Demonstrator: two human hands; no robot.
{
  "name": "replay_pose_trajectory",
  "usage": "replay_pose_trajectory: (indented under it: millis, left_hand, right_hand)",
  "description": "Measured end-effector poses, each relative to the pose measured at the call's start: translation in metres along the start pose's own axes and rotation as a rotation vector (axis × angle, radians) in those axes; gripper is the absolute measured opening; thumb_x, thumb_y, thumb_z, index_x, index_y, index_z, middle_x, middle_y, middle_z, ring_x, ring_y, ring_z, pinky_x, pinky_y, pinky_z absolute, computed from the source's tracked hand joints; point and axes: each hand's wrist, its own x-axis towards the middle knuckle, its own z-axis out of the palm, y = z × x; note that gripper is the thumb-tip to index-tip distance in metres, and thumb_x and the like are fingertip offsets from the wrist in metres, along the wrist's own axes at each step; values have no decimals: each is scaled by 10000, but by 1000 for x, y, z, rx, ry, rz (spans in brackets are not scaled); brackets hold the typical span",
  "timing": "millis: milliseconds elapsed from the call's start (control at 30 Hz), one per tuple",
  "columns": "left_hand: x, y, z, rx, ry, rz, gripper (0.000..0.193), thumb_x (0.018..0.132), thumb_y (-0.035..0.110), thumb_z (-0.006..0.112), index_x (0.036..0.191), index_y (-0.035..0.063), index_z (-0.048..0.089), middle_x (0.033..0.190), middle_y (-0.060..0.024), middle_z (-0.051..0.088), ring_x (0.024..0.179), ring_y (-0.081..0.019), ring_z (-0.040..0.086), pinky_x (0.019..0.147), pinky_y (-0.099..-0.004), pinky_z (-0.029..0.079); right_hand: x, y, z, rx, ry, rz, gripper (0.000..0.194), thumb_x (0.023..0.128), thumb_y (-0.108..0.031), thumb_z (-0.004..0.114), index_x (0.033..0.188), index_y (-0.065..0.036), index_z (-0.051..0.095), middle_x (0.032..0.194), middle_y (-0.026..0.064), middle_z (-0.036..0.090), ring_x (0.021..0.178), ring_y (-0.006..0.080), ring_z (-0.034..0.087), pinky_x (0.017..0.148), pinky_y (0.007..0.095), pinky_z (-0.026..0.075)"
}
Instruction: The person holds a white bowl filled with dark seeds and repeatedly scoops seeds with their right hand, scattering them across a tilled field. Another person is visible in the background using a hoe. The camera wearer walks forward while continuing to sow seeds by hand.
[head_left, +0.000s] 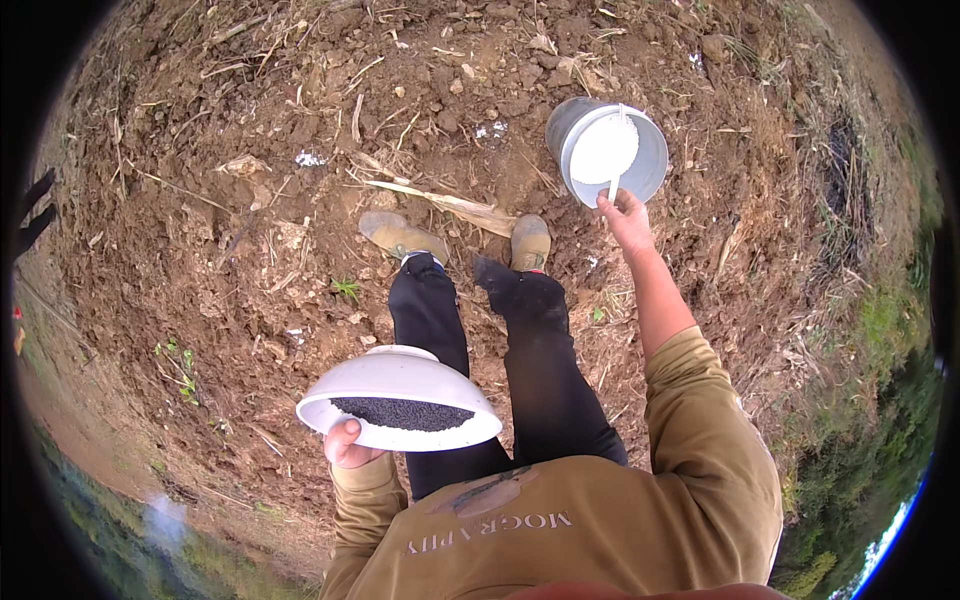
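My left hand (349, 445) grips the near rim of a white bowl (405, 375), which is tilted and holds dark granules (409, 412) with some white ones along their edge. At the upper right, my right hand (627, 219) pinches the wire-like or strap handle (613, 187) of a grey bucket (655, 161). White granules (604, 150) fill part of this bucket, which leans over the soil. Whether the bucket's base touches the ground cannot be told.
Rough brown soil (247, 225) with clods and dry stalks surrounds my shoes (530, 240). A dry corn husk or leaf (457, 206) lies before them. Small white patches (310, 159) dot the soil. Green plants (862, 435) grow at the right edge; dark limb-like shapes show at far left.
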Motion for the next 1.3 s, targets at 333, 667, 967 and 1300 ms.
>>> replay_pose_trajectory:
  millis: [333,667,967,1300]
  left_hand:
    - [-49,32,33,43,-63,-11,550,685,144,551,1185,-39,413,1129,-178,517,1016,-307,515,898,-414,403]
    - [-86,70,84,289,-207,-71,524,744,187,526,1192,-53,395,1148,-167,500,1042,-274,499,910,-386,387]
    - [-130,136,93,223,-284,-152,505,779,202,512,1202,-45,389,1146,-153,504,1044,-249,496,904,-351,383]
    - [-161,207,69,200,-316,-40,521,785,246,505,1220,-15,389,1184,-156,482,1055,-285,485,919,-393,372]
  right_hand:
    - [-41,-79,-39,176,-20,190,174,817,-230,594,836,-57,583,574,-60,456,471,41,368,423,197,295]
    - [-259,-179,-10,-341,-436,-180,239,786,-177,591,934,11,589,755,113,629,686,155,578,661,334,448]
    - [-350,-224,62,-165,-880,-710,284,663,-145,681,888,4,594,787,153,621,734,252,613,670,326,468]
    - [-417,-279,122,-288,-1181,-731,485,650,-188,696,1080,-31,535,1077,190,537,999,293,509,872,352,392]
